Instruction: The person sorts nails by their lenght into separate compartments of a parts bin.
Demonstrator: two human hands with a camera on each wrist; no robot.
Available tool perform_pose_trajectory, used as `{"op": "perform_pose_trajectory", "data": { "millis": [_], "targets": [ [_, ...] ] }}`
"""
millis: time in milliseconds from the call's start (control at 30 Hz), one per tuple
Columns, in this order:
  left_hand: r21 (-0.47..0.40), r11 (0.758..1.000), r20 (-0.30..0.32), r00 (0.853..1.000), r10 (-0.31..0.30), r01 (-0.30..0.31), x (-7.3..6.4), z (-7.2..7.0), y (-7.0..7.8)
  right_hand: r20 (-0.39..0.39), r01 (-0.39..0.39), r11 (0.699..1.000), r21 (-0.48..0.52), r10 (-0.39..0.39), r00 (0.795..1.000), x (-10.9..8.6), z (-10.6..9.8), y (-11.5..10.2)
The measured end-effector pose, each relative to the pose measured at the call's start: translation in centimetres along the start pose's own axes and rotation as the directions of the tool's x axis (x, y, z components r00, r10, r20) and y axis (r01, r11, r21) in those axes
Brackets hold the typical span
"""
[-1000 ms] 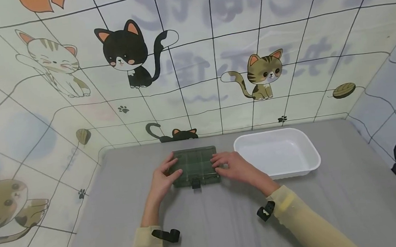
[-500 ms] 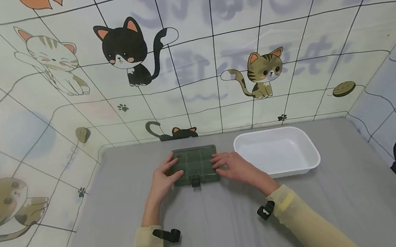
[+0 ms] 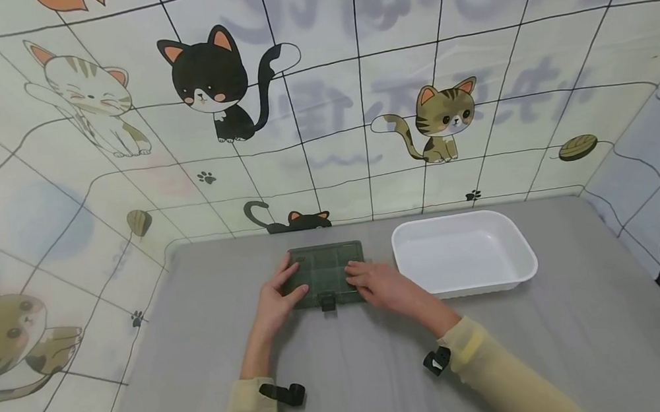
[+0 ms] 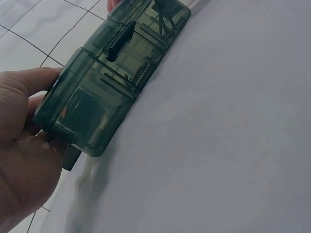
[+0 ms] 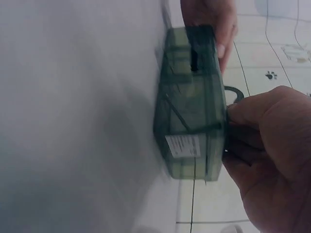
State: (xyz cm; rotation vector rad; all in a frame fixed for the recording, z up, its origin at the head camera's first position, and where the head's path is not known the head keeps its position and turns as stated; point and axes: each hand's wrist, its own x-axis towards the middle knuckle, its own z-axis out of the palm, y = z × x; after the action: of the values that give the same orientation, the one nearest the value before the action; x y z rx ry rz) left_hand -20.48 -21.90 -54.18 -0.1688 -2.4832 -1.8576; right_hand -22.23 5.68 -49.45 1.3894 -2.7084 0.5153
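Note:
A translucent dark green compartment box (image 3: 327, 272) lies closed on the grey cloth, its black latch (image 3: 328, 301) facing me. My left hand (image 3: 276, 301) holds the box's left end, thumb near the front corner and fingers along the side. At the other end, my right hand (image 3: 382, 287) rests its fingers on the lid near the right edge. In the left wrist view, a dark coiled or threaded piece (image 4: 142, 72) shows through the front wall. A white printed label (image 5: 183, 145) is on the box's side in the right wrist view.
A white shallow tray (image 3: 469, 287) stands right of the box, just beyond my right hand. Grey cloth (image 3: 346, 377) covers the table. Behind and at both sides hangs a cat-printed sheet (image 3: 337, 159). Each wrist wears a black strapped camera (image 3: 285, 394).
My right hand has shifted left, so its fingers lie farther in over the lid. The left hand keeps its place at the box's left end. The box stays closed.

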Motion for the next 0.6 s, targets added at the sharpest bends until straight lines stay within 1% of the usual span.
{"op": "perform_pose_trajectory", "data": {
  "millis": [33,200,267,333,400,467,567,600],
  "targets": [
    [-0.001,1.0,0.0,1.0,0.004,-0.004,0.0,0.0,0.0,0.002,0.001,1.0,-0.014,0.0,1.0,0.0,0.2,-0.2],
    [0.009,1.0,-0.016,1.0,0.008,-0.008,-0.3,-0.1,-0.1,0.051,-0.027,1.0,-0.014,0.028,0.998,0.1,1.2,-1.2],
    [0.02,1.0,-0.027,1.0,0.005,-0.004,-0.4,-0.2,0.0,0.056,-0.031,0.999,-0.009,0.032,0.998,0.3,1.5,-1.6],
    [0.025,1.0,-0.029,1.0,0.005,-0.005,-0.5,-0.2,0.0,0.059,-0.03,0.999,-0.034,0.032,0.998,0.4,1.8,-1.9],
    [0.026,1.0,-0.027,1.0,0.005,-0.005,-0.5,-0.2,0.0,0.056,-0.036,0.996,-0.083,0.041,0.998,0.5,2.0,-2.3],
    [0.012,1.0,-0.024,1.0,0.001,-0.001,-0.3,0.0,-0.1,0.051,-0.045,0.985,-0.166,0.054,0.997,0.6,2.0,-2.6],
    [-0.019,1.0,-0.024,1.0,0.006,-0.007,-0.2,0.2,-0.3,0.064,-0.065,0.949,-0.308,0.088,0.994,1.1,2.1,-3.1],
    [-0.033,0.999,-0.021,1.0,0.0,0.0,-0.3,0.3,0.1,0.066,-0.064,0.936,-0.346,0.093,0.993,1.3,2.2,-3.3]
  ]
}}
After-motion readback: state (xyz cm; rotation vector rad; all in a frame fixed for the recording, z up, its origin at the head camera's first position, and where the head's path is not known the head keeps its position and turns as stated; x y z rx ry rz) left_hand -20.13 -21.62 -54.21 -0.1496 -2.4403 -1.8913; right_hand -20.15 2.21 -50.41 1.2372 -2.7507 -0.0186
